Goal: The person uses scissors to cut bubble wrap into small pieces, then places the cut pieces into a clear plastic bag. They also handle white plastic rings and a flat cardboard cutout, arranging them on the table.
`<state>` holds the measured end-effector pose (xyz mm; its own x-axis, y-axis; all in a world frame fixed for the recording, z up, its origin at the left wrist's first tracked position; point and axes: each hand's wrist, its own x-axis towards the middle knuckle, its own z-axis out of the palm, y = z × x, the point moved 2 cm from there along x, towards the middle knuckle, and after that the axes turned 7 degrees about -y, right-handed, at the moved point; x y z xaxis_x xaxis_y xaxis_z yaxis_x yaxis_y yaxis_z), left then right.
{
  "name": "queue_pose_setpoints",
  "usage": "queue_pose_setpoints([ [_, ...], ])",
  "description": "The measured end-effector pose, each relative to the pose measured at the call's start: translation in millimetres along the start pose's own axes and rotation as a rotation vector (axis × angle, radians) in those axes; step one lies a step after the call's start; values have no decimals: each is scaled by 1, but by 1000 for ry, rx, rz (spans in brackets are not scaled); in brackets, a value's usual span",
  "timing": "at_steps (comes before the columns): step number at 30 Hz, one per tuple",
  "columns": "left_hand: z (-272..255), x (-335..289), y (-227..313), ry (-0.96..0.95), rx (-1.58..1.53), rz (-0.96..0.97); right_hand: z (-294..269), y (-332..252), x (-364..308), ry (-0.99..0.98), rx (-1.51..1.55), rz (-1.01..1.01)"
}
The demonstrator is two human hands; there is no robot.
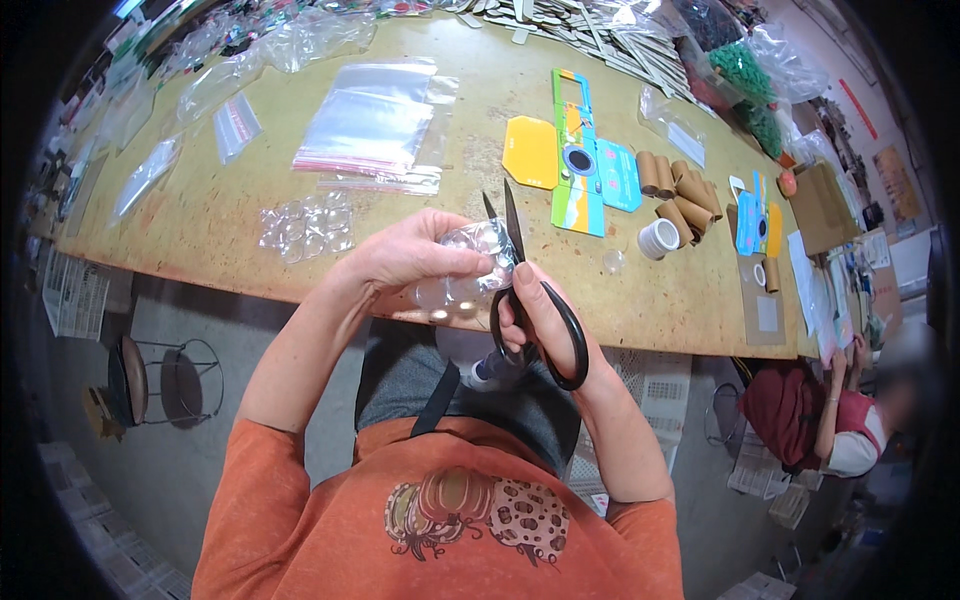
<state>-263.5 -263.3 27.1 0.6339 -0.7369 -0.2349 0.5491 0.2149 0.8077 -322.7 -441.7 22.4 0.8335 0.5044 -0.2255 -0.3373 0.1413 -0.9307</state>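
Close to the table's front edge, my left hand (pixel 425 250) pinches a clear plastic sheet with round domes (pixel 482 238) between thumb and fingers. My right hand (pixel 548 310) grips a pair of scissors (pixel 570 350) by its black loop handles. The dark blades point away from me and stand slightly apart, right at the sheet's right edge. Whether plastic lies between them is hard to make out. Left of my hands, another clear domed sheet (pixel 308 226) lies flat on the table. A single small clear disc (pixel 613 262) rests to the right of the scissors.
On the table (pixel 480 130) lie a stack of clear zip bags (pixel 365 120), an unfolded colourful card (pixel 577 160), brown cardboard tubes (pixel 690 195) and a white ring stack (pixel 658 240). Grey strips (pixel 600 40) are heaped at the back. Another person (pixel 850 410) works at the right end.
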Motion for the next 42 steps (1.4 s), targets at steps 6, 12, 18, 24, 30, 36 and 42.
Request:
queue_pose_setpoints([
  [6,-7,3,-3,68,34,-28,1,-5,3,19,7,75],
  [12,-8,4,-3,47,99,-62,-12,-1,11,-49,14,107],
  [18,-10,2,-4,93,69,-61,-11,5,18,-31,107,181],
  [24,-15,2,-5,71,124,-114,-18,9,21,-43,125,215],
  [30,-14,-4,-8,102,90,-72,-26,3,25,96,256,157],
  [36,-15,0,-17,42,145,105,-17,3,24,93,88,83],
  [42,0,-15,-26,95,-228,127,-17,-5,15,180,140,-80],
])
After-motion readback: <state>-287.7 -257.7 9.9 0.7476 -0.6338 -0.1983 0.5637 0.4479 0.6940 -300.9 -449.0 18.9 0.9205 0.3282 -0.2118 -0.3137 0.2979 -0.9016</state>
